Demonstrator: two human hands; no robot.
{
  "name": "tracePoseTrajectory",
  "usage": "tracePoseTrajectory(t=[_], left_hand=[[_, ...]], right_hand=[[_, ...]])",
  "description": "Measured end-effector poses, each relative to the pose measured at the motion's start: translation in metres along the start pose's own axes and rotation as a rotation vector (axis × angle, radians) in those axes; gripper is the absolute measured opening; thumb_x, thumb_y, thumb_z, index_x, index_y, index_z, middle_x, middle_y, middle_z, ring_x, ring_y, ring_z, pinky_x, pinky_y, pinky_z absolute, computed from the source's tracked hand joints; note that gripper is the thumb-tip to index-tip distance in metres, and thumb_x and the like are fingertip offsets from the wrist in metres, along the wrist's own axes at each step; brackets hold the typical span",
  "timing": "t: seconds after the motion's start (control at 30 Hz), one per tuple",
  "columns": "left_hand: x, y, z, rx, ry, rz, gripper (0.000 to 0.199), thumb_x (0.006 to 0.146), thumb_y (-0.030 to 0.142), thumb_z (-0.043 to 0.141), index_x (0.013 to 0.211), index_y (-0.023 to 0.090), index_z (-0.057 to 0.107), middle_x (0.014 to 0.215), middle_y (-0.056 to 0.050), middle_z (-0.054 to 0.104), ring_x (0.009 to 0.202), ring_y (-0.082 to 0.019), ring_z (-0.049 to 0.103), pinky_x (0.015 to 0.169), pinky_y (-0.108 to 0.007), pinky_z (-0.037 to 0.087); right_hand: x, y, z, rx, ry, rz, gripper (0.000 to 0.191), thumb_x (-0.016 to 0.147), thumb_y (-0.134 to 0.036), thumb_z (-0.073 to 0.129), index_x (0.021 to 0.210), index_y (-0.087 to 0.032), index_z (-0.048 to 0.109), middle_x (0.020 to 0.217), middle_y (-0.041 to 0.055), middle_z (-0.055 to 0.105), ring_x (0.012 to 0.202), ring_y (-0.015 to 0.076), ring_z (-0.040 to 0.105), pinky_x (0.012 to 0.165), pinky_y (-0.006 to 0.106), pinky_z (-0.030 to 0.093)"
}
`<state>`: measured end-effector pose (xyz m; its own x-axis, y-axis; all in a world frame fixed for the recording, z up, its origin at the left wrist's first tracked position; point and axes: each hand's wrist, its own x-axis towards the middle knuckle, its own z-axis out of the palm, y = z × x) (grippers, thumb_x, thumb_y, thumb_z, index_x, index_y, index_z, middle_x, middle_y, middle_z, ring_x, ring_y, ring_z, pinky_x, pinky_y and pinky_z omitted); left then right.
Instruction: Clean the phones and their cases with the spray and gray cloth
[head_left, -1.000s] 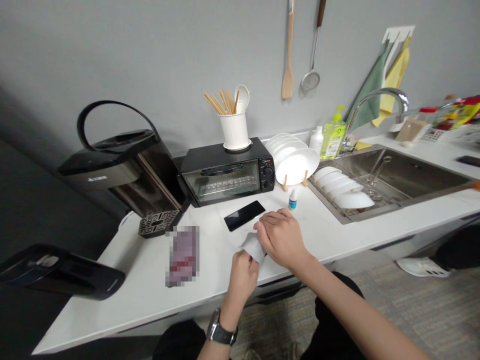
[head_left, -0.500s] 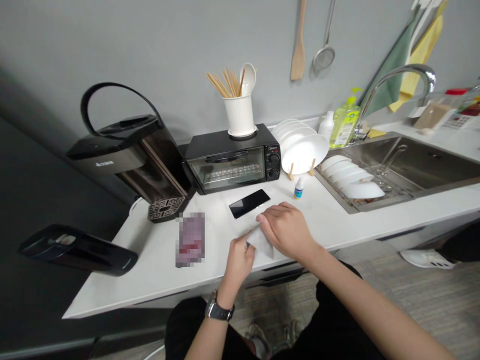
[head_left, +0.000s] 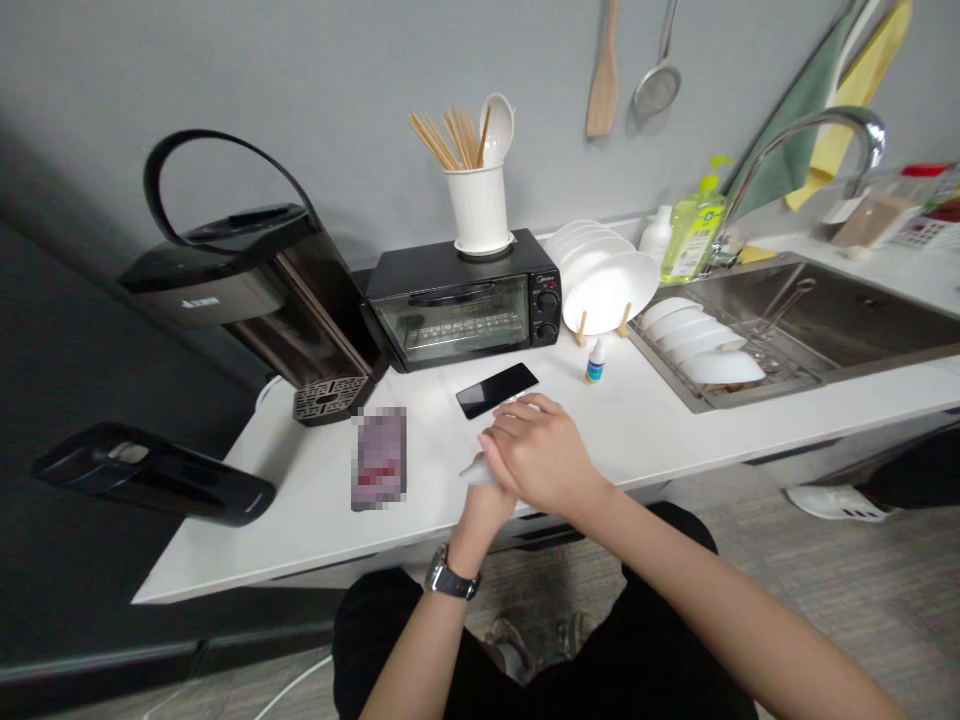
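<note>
Both of my hands meet above the front edge of the counter. My right hand (head_left: 536, 450) is closed over a thin pale grey-white cloth (head_left: 474, 472), whose pointed corner sticks out to the left. Beneath it is my left hand (head_left: 489, 505), its fingers covered by the right hand and the cloth; what it holds cannot be made out. A black phone (head_left: 497, 390) lies flat just beyond my hands. Farther right stands a small white bottle with a blue label (head_left: 595, 363). To the left lies a blurred-out purplish flat item (head_left: 380, 458).
At the back are a toaster oven (head_left: 465, 315) with a white chopstick holder (head_left: 477, 205) on top, and racked plates (head_left: 611, 290). A dark bottle (head_left: 154, 475) and a water dispenser (head_left: 255, 300) stand left. The sink (head_left: 862, 310) holds bowls (head_left: 724, 367).
My right hand has shifted left and now covers the left hand's fingers. The cloth, which hung down between the hands, now pokes out to the left. The view has tilted slightly.
</note>
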<state>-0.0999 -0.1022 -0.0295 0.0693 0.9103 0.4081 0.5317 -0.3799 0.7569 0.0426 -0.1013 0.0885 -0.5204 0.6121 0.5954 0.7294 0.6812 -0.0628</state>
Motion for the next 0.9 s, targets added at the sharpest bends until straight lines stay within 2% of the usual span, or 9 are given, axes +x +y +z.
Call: tracePoseTrajectory(t=[0.13, 0.27, 0.33, 0.43, 0.5, 0.57, 0.67, 0.77, 0.9], left_hand=[[-0.004, 0.001, 0.000, -0.031, -0.022, 0.029, 0.017, 0.082, 0.014, 0.059, 0.093, 0.020, 0.069, 0.088, -0.007, 0.079, 0.090, -0.026, 0.075, 0.089, -0.039, 0.060], [-0.003, 0.003, 0.004, -0.048, -0.031, 0.029, 0.018, 0.081, 0.008, 0.056, 0.083, 0.021, 0.069, 0.077, -0.005, 0.077, 0.076, -0.023, 0.074, 0.079, -0.033, 0.061], [-0.001, 0.005, 0.005, -0.053, -0.031, 0.032, 0.021, 0.078, 0.006, 0.055, 0.082, 0.020, 0.070, 0.078, -0.005, 0.077, 0.080, -0.024, 0.074, 0.081, -0.033, 0.061], [0.001, 0.008, 0.004, -0.053, 0.005, 0.021, 0.026, 0.079, 0.005, 0.051, 0.089, 0.019, 0.071, 0.084, -0.006, 0.079, 0.085, -0.024, 0.074, 0.083, -0.034, 0.060], [0.000, 0.008, 0.002, -0.049, 0.015, 0.015, 0.022, 0.079, 0.006, 0.053, 0.085, 0.019, 0.070, 0.078, -0.005, 0.077, 0.077, -0.023, 0.073, 0.077, -0.033, 0.059], [-0.001, 0.008, -0.001, -0.040, 0.012, 0.012, 0.017, 0.080, 0.009, 0.056, 0.077, 0.020, 0.068, 0.069, -0.004, 0.072, 0.069, -0.022, 0.070, 0.072, -0.031, 0.057], [-0.003, 0.007, -0.002, -0.026, 0.028, -0.003, 0.019, 0.084, 0.012, 0.053, 0.071, 0.020, 0.065, 0.062, -0.002, 0.067, 0.060, -0.020, 0.064, 0.065, -0.029, 0.053], [-0.005, 0.007, -0.004, -0.028, 0.025, -0.004, 0.022, 0.083, 0.012, 0.051, 0.066, 0.021, 0.060, 0.056, 0.000, 0.061, 0.055, -0.018, 0.058, 0.058, -0.026, 0.048], [-0.003, 0.010, -0.008, -0.034, -0.009, 0.020, 0.023, 0.084, 0.013, 0.050, 0.064, 0.020, 0.058, 0.060, -0.001, 0.063, 0.056, -0.017, 0.058, 0.058, -0.026, 0.046]], right_hand=[[0.000, 0.005, -0.001, 0.000, 0.057, 0.121, 0.042, 0.107, -0.022, 0.043, 0.081, -0.014, 0.076, 0.089, 0.0100, 0.078, 0.090, 0.0227, 0.070, 0.091, 0.039, 0.044], [0.001, 0.007, 0.000, 0.022, 0.025, 0.033, 0.042, 0.107, -0.025, 0.044, 0.081, -0.015, 0.075, 0.087, 0.0084, 0.078, 0.089, 0.0231, 0.070, 0.093, 0.041, 0.044], [0.001, 0.008, 0.002, 0.032, 0.026, 0.078, 0.042, 0.107, -0.022, 0.042, 0.082, -0.016, 0.075, 0.089, 0.0082, 0.079, 0.087, 0.0215, 0.070, 0.094, 0.040, 0.045], [0.002, 0.010, 0.003, 0.046, 0.076, 0.128, 0.040, 0.106, -0.021, 0.043, 0.084, -0.016, 0.076, 0.093, 0.0089, 0.079, 0.094, 0.0219, 0.070, 0.101, 0.040, 0.043], [0.002, 0.011, 0.004, 0.064, 0.067, 0.082, 0.040, 0.107, -0.022, 0.044, 0.084, -0.015, 0.076, 0.093, 0.0088, 0.079, 0.097, 0.0224, 0.071, 0.107, 0.041, 0.041], [0.003, 0.013, 0.003, 0.085, 0.043, 0.097, 0.043, 0.108, -0.023, 0.041, 0.085, -0.015, 0.077, 0.092, 0.0081, 0.079, 0.095, 0.0217, 0.072, 0.110, 0.042, 0.039], [0.004, 0.013, 0.003, 0.126, 0.054, 0.177, 0.049, 0.110, -0.021, 0.035, 0.085, -0.017, 0.077, 0.093, 0.0071, 0.079, 0.094, 0.0204, 0.072, 0.108, 0.040, 0.041], [0.004, 0.013, 0.002, 0.150, 0.030, 0.104, 0.046, 0.109, -0.025, 0.038, 0.086, -0.016, 0.076, 0.094, 0.0081, 0.079, 0.095, 0.0221, 0.071, 0.107, 0.039, 0.042], [0.003, 0.017, 0.000, 0.184, -0.031, 0.157, 0.054, 0.112, -0.025, 0.030, 0.083, -0.017, 0.075, 0.085, 0.0064, 0.077, 0.082, 0.0204, 0.070, 0.096, 0.037, 0.047]])
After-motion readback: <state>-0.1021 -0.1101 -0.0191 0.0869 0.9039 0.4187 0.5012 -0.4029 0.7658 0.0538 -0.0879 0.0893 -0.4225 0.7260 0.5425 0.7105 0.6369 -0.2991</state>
